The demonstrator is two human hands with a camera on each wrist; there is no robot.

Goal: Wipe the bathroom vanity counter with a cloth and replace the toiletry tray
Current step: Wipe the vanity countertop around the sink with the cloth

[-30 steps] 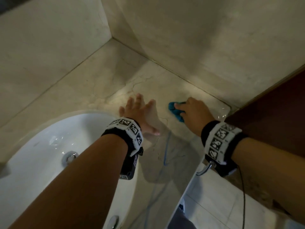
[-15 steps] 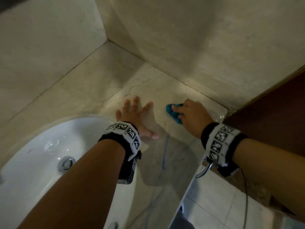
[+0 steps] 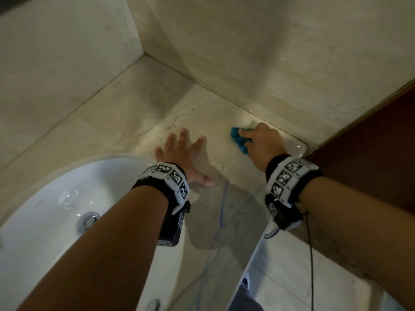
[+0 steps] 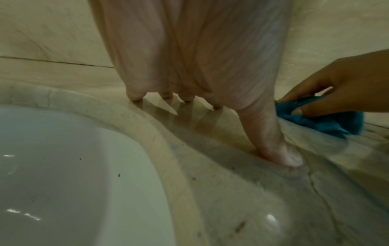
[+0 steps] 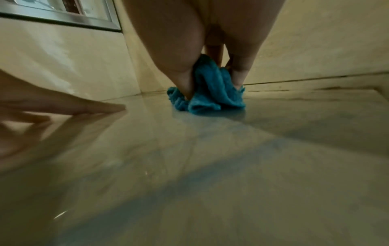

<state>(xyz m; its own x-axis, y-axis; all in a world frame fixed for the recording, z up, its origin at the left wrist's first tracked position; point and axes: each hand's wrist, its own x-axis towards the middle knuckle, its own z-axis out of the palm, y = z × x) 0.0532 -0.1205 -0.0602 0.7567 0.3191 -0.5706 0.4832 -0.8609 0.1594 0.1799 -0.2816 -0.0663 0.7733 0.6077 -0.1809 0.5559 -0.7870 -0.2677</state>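
Right hand (image 3: 262,142), grip bunched on cloth (image 3: 238,140), has pushed farther toward back wall; left hand (image 3: 182,153) flat on bench (image 3: 139,113); wiping ongoing

Both forearms are bare, with no sleeves. Each wrist carries a black fabric band (image 3: 276,162) topped by a white segmented bracelet printed with square black-and-white coded markers; the left one (image 3: 167,176) sits at the centre of the head view, the right one (image 3: 286,176) toward the right. Beneath each bracelet hangs a black boxy camera unit (image 3: 171,227), itself bearing a small marker. A thin black cable (image 3: 311,254) drops from the right unit toward the lower edge of the frame.
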